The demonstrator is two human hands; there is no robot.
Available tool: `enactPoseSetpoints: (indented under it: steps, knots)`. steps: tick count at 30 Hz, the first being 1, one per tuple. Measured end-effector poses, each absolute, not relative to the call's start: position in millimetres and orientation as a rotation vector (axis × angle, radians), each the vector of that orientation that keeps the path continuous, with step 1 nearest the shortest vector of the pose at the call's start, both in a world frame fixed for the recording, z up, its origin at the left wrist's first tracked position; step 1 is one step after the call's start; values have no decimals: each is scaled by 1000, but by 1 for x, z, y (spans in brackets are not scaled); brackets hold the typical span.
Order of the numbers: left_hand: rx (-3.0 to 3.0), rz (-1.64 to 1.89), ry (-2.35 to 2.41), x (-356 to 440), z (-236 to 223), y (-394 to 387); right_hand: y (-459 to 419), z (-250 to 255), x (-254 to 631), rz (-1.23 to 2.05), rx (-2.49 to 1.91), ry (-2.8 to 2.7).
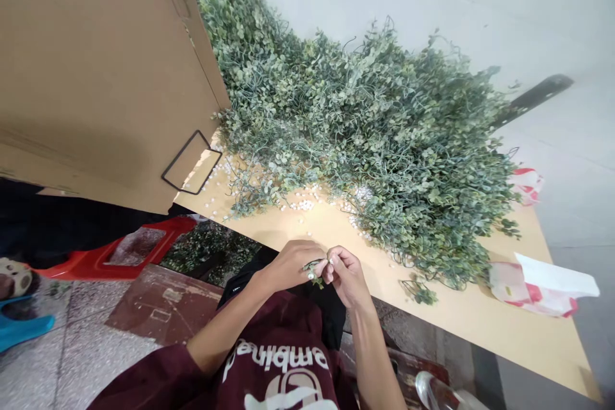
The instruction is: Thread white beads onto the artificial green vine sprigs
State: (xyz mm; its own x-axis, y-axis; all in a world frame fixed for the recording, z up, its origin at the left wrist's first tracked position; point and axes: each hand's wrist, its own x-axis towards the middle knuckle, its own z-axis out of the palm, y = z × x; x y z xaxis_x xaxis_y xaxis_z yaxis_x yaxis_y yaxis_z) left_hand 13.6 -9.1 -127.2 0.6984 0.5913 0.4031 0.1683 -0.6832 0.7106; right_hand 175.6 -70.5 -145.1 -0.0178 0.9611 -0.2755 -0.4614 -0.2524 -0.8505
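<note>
Left hand (294, 262) curled round sprig (318, 282); right hand (350, 278) pinched shut, contents unclear. Sprig seems partway; foliage heap (394, 128), loose white beads (303, 205) suggest plenty left.

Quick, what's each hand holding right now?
Left hand: closed on a small leafy sprig.
Right hand: pinched closed by the left; anything held is too small to tell.

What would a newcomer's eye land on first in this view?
The big tangled heap of green artificial-looking foliage, running along the back of the table against the pale wall. Next, the large cardboard box filling the upper left. Then the small white beads scattered between the heap and the table's near edge, just beyond the two hands, which meet over a small sprig.
</note>
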Motion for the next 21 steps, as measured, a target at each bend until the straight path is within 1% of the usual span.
enactPoseSetpoints:
  steps: [6, 14, 21]
  knots:
    - [2240, 817, 607, 8, -130, -6, -69, -147, 175, 1540, -1107, -745]
    - [2261, 764, 692, -3, -145, -4, -68, -145, 176, 1277, -1362, -1028]
    - [2175, 775, 656, -10, -149, 2, -64, -150, 163, 1304, -1372, -1020]
